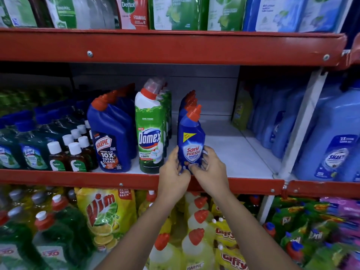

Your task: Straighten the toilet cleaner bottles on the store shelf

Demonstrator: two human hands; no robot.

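A blue Sani Fresh toilet cleaner bottle [191, 139] with an orange cap stands at the front of the middle shelf [233, 152], label facing me. My left hand [172, 172] grips its lower left side and my right hand [211, 168] grips its lower right side. More blue Sani Fresh bottles [188, 102] stand in a row behind it. To the left stand a green-and-white Domex bottle [149, 133] and a blue Harpic bottle [110, 137], each heading its own row.
Small brown Dettol bottles [75, 158] fill the shelf's left part. Blue jugs [331, 141] stand to the right past a white upright. The red shelf lip [136, 181] runs below my hands. Vim pouches [105, 215] and yellow bottles fill the shelf below.
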